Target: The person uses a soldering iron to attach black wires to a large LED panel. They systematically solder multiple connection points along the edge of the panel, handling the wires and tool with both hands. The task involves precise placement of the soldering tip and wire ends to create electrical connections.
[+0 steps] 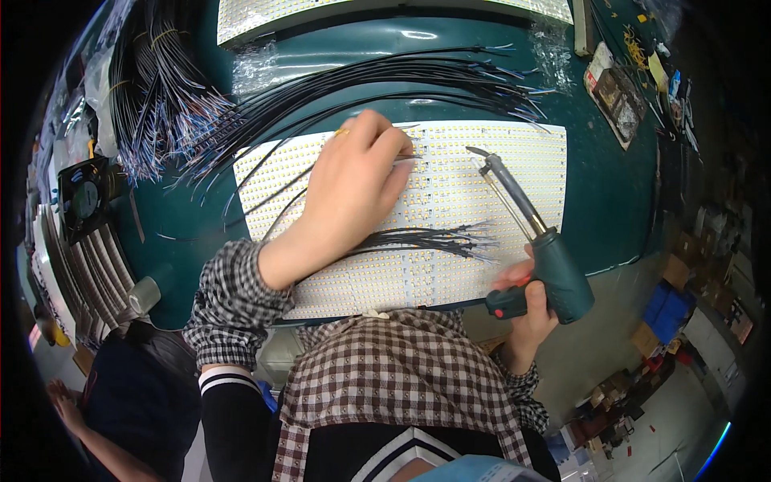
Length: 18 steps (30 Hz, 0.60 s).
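Observation:
A white LED panel (345, 293) dotted with rows of small yellow chips lies on the green table in front of me. My left hand (353, 181) is over its middle, fingers pinched on a thin black cable (283, 189) whose end shows by the fingertips. My right hand (532, 309) grips a dark green soldering gun (560, 273) by its handle, at the panel's right edge. The gun's tip points up and left over the panel, apart from the left hand. A short bundle of black cables (409, 238) with stripped coloured ends rests on the panel below my left hand.
Long black cables (353, 71) lie across the table behind the panel, beside a thick bundle (165, 88) at left. Another LED panel (385, 14) is at the back. A stained solder block (617, 96) sits at right, a black fan (83, 199) at left. Another person's arm (104, 446) shows lower left.

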Each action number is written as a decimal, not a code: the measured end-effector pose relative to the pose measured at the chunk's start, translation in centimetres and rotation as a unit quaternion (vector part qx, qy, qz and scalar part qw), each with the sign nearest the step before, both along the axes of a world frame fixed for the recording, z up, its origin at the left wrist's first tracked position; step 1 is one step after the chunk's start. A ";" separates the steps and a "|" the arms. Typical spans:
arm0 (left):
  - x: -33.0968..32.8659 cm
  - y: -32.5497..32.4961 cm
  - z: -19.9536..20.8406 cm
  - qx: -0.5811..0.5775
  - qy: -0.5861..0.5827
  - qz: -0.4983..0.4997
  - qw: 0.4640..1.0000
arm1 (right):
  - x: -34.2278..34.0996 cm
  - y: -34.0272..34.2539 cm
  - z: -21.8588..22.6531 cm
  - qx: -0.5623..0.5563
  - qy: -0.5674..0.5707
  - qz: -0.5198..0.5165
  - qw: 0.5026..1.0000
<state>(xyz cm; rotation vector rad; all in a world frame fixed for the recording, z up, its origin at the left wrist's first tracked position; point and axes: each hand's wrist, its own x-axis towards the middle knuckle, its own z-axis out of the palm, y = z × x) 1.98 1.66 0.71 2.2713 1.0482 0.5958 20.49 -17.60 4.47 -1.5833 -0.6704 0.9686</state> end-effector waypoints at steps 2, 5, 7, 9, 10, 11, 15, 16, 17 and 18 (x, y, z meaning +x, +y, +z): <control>-0.3 -1.3 1.3 0.016 0.002 -0.039 0.999 | 0.3 -0.4 0.0 0.014 -0.001 -0.018 1.000; -0.9 -4.2 2.5 -0.117 0.002 -0.123 0.985 | 0.8 -0.9 -0.1 0.032 0.007 -0.029 0.999; -0.5 -4.7 1.2 -0.111 0.013 -0.137 0.984 | 1.2 -0.8 -0.3 0.041 0.006 -0.032 0.999; 0.0 -4.5 1.1 -0.112 -0.006 -0.129 0.985 | 1.4 -0.8 -0.4 0.056 0.001 -0.032 0.998; -0.1 -4.5 1.0 -0.139 -0.033 -0.119 0.983 | 1.4 -0.9 -0.5 0.063 -0.001 -0.033 0.997; -0.2 -4.4 0.9 -0.166 -0.060 -0.108 0.978 | 1.3 -1.0 -0.5 0.065 -0.002 -0.032 0.997; -2.1 -4.0 2.2 -0.135 -0.025 -0.027 0.990 | 1.5 -1.2 -1.0 0.079 0.003 -0.021 0.997; -3.0 -3.7 2.4 -0.114 0.009 -0.022 0.993 | 1.5 -1.2 -1.1 0.084 0.005 -0.017 0.996; -3.8 -3.3 2.5 -0.092 0.043 -0.017 0.995 | 1.4 -1.2 -1.2 0.080 0.008 -0.017 0.997; -4.4 -3.1 2.5 -0.071 0.078 -0.010 0.994 | 1.4 -1.1 -1.1 0.076 0.012 -0.016 0.997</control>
